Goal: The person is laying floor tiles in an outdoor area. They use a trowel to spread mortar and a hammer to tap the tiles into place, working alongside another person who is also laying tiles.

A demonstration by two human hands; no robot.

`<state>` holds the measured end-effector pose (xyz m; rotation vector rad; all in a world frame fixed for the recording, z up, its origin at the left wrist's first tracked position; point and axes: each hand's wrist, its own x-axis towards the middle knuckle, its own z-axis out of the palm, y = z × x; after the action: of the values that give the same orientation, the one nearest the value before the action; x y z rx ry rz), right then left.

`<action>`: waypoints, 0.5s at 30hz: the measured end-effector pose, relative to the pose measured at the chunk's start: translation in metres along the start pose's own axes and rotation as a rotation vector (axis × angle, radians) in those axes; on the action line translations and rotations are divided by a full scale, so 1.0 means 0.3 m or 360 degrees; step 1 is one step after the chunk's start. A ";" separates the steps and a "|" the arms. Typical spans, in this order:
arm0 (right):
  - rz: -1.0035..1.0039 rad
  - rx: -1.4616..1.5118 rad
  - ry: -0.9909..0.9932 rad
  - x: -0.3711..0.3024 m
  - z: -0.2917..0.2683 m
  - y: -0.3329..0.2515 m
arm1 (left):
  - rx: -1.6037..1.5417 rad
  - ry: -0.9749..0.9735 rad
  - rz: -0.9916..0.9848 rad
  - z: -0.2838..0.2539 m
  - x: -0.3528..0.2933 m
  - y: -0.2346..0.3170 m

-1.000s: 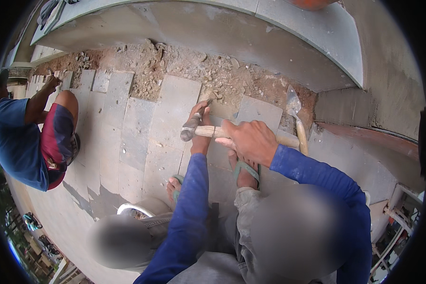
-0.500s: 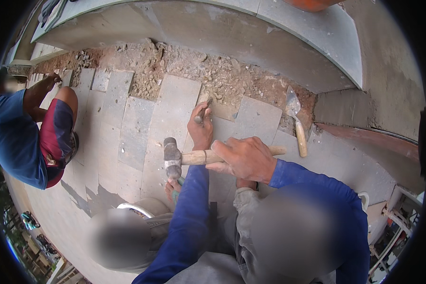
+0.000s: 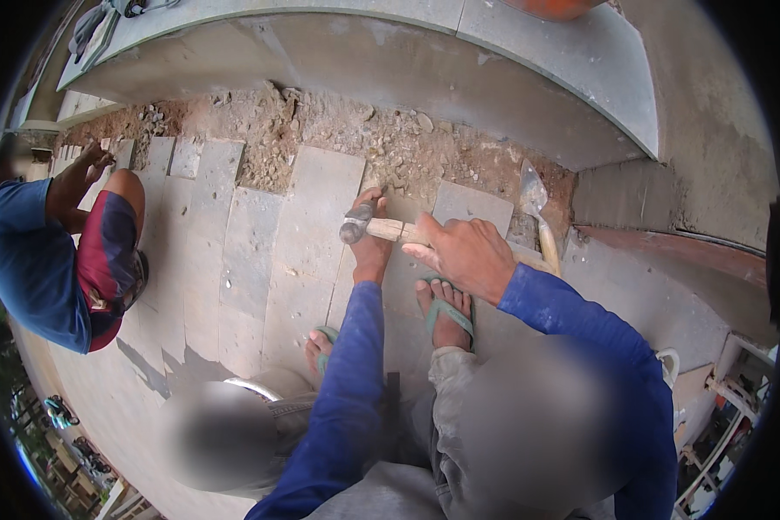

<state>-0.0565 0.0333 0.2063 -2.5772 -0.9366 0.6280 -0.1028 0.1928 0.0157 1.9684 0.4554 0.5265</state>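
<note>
My right hand is wrapped round the wooden handle of a hammer. Its dark metal head lies right over my left hand, which is closed round a short metal chisel, mostly hidden now behind the hammer head. Both are at the broken edge of the grey paving slabs, beside loose rubble. A trowel with a wooden handle lies to the right, its blade at the rubble's edge; the hammer handle's end overlaps it in view.
A co-worker in a blue shirt squats on the slabs at left. A low wall with a pale stone ledge runs across the far side. My sandalled feet stand just behind my hands. A white bucket is at lower left.
The hammer has swung forward from nearer my body, and its head now reaches the chisel at my left hand. My left hand has stayed nearly in place. The co-worker's hands shifted slightly.
</note>
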 end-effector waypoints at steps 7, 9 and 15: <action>-0.0033 0.0013 -0.0066 -0.003 0.037 0.037 | -0.0337 -0.0004 -0.0204 0.022 -0.024 0.000; -0.0092 0.0093 0.0032 -0.008 0.038 0.009 | -0.0423 0.0017 -0.0221 0.012 -0.035 -0.026; -0.0250 0.0232 0.0057 -0.108 0.050 -0.089 | -0.0754 0.0412 -0.0262 0.050 -0.076 -0.028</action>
<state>-0.1003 0.0335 0.2148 -2.3527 -1.0293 0.5824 -0.1143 0.1732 -0.0016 1.4038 0.5880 0.7147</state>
